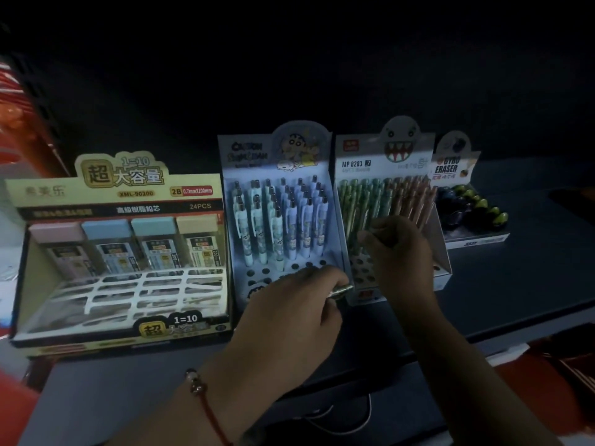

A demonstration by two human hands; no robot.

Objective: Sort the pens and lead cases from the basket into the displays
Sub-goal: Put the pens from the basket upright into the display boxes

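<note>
Sorting in progress at the dark grey bench (515, 284), dim light. Left hand (289, 313) is curled around a small pen-like item, only its shiny metallic tip (341, 290) showing past the fingers; it sits over the front holes of the pale blue cardboard cartoon pen display (277, 207). Right hand (399, 249) is curled over the front of the white cardboard shark-face pencil display (386, 169), pinching something thin and greenish; can't tell exactly what. Hands are apart, side by side, near each other.

Key relation: the held item's long axis lies roughly level, tip pointing right toward the shark-face display; empty round holes lie directly under and just behind the left hand, so that hand is nearer. Judging, the item needs tipping upright before dropping into a hole.

Blue display: glossy plastic clip pens standing upright in back rows, front holes empty. Shark-face display: thin green and orange pencils leaning back, packed. Yellow cardboard lead-case display (119, 252) at bench's left edge: four pastel-capped clear cases in the back row, white die-cut grid in front empty. Basket not in view.
</note>
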